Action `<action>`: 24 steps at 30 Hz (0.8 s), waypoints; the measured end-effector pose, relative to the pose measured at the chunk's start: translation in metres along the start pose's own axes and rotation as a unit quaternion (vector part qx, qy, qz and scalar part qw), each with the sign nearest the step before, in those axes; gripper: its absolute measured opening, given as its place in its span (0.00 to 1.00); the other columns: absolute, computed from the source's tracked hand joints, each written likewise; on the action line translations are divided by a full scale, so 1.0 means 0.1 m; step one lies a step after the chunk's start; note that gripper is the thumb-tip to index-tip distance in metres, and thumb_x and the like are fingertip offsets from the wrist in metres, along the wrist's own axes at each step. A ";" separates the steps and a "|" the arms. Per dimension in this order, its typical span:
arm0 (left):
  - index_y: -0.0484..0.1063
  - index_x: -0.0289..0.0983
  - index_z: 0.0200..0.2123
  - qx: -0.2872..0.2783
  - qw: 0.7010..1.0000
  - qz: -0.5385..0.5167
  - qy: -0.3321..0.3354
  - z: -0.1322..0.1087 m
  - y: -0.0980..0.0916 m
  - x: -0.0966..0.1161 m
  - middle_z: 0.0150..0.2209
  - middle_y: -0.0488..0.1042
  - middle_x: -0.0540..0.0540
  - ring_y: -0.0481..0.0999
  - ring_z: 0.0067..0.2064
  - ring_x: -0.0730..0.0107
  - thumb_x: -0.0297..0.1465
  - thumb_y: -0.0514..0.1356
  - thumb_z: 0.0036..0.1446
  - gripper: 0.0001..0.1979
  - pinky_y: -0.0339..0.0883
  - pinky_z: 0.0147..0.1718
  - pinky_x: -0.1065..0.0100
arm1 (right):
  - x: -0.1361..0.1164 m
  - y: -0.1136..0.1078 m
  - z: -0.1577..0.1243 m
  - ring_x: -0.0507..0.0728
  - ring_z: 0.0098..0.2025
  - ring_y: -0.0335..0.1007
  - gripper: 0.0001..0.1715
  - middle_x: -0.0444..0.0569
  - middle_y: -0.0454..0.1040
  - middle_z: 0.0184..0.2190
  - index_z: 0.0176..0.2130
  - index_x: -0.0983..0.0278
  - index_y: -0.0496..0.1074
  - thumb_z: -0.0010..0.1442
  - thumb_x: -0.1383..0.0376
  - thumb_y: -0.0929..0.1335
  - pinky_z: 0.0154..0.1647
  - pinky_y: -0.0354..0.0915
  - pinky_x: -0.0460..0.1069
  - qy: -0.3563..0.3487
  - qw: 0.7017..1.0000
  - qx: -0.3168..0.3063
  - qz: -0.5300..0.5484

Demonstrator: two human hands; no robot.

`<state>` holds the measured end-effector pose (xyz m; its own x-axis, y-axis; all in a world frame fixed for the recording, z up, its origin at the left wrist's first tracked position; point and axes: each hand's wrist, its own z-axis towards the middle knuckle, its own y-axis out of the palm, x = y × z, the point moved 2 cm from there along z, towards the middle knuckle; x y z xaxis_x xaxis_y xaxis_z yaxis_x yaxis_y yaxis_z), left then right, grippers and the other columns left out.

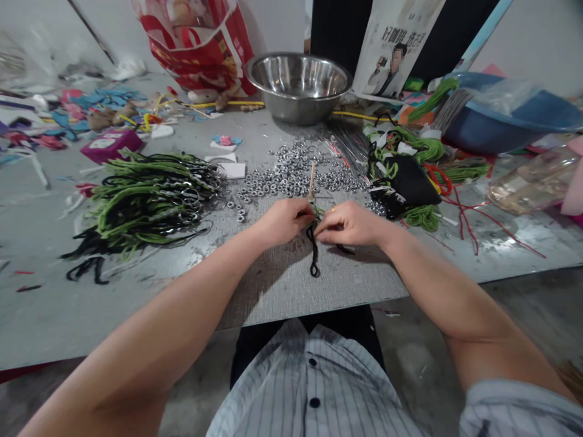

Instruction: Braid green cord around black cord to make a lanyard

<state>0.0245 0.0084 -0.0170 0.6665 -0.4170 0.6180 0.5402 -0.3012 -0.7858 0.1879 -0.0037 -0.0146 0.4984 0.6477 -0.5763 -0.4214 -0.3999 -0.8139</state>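
Both hands meet over the table near its front edge, fingers pinched around a black cord [314, 252] whose looped end hangs toward me. My left hand [291, 220] is closed at the cord's upper part, beside a thin wooden stick [312, 179] that stands up just behind the fingers. Close by on the other side, my right hand [348, 223] is closed on the cord too, with a bit of green between the two hands. A dark cord end shows under the right hand. Small silver metal nuts [286, 173] lie spread just beyond the hands.
A heap of green and black cords with metal rings [150, 194] lies to the left. Behind stand a steel bowl [298, 112] and a red bag [195, 54]. On the right are green cord bundles [421, 145], a black pouch [407, 182], red cords [464, 221] and a blue basin [496, 124].
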 end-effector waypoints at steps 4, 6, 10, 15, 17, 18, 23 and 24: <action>0.71 0.35 0.29 -0.009 0.998 0.054 0.018 0.00 0.01 -0.01 0.24 0.71 0.51 0.70 0.29 0.75 0.24 0.54 0.54 0.07 0.59 0.30 0.73 | 0.12 -0.10 0.02 0.51 0.29 0.61 0.09 0.45 0.69 0.26 0.35 0.66 0.76 0.53 0.64 0.69 0.32 0.55 0.47 0.080 0.991 0.082 -0.076; 0.72 0.35 0.30 -0.012 0.996 0.088 0.025 0.01 0.01 -0.02 0.27 0.73 0.50 0.70 0.30 0.74 0.24 0.54 0.55 0.08 0.59 0.31 0.72 | 0.14 -0.08 0.03 0.52 0.31 0.61 0.11 0.45 0.68 0.27 0.37 0.66 0.75 0.52 0.64 0.70 0.33 0.54 0.47 0.098 0.987 0.069 -0.103; 0.73 0.36 0.32 -0.022 0.989 0.141 0.047 0.02 0.02 -0.01 0.31 0.75 0.48 0.72 0.33 0.72 0.25 0.53 0.55 0.09 0.60 0.32 0.72 | 0.14 0.01 0.06 0.53 0.33 0.61 0.11 0.46 0.69 0.30 0.39 0.64 0.73 0.53 0.65 0.69 0.34 0.54 0.47 0.099 0.986 0.051 -0.121; 0.74 0.35 0.33 -0.040 0.983 0.175 0.046 0.01 0.04 0.01 0.33 0.76 0.46 0.73 0.36 0.69 0.25 0.51 0.58 0.11 0.61 0.34 0.71 | 0.15 0.04 0.08 0.52 0.32 0.61 0.09 0.46 0.68 0.29 0.36 0.66 0.73 0.53 0.67 0.67 0.35 0.54 0.48 0.107 0.987 0.047 -0.110; 0.74 0.34 0.34 -0.047 0.981 0.182 0.044 0.02 0.05 0.01 0.34 0.76 0.44 0.74 0.37 0.68 0.25 0.51 0.58 0.11 0.62 0.36 0.70 | 0.16 0.03 0.09 0.52 0.31 0.60 0.08 0.45 0.67 0.28 0.36 0.66 0.73 0.53 0.68 0.67 0.34 0.55 0.47 0.118 0.989 0.048 -0.081; 0.74 0.34 0.34 -0.051 0.981 0.185 0.044 0.02 0.06 0.02 0.35 0.76 0.44 0.74 0.38 0.68 0.25 0.51 0.58 0.11 0.62 0.36 0.70 | 0.17 0.03 0.09 0.51 0.30 0.60 0.08 0.45 0.67 0.27 0.36 0.66 0.73 0.53 0.68 0.68 0.33 0.55 0.47 0.123 0.989 0.049 -0.063; 0.74 0.34 0.34 -0.055 0.978 0.197 0.048 0.03 0.08 0.01 0.35 0.76 0.44 0.74 0.38 0.68 0.25 0.50 0.58 0.11 0.62 0.36 0.69 | 0.19 0.02 0.09 0.50 0.28 0.60 0.08 0.43 0.66 0.26 0.36 0.67 0.72 0.52 0.67 0.69 0.31 0.55 0.46 0.137 0.989 0.052 -0.009; 0.74 0.35 0.34 -0.052 0.977 0.199 0.049 0.03 0.08 0.01 0.34 0.76 0.44 0.74 0.38 0.68 0.26 0.50 0.58 0.11 0.62 0.36 0.69 | 0.19 0.02 0.09 0.50 0.28 0.59 0.08 0.43 0.66 0.26 0.35 0.66 0.72 0.51 0.67 0.69 0.31 0.55 0.46 0.136 0.989 0.053 -0.006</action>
<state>0.0311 0.0083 -0.0229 0.7582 -0.5970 0.2621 0.1897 -0.1826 -0.9647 0.1898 0.0136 -0.0265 0.6837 0.4477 -0.5763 -0.4834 -0.3137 -0.8173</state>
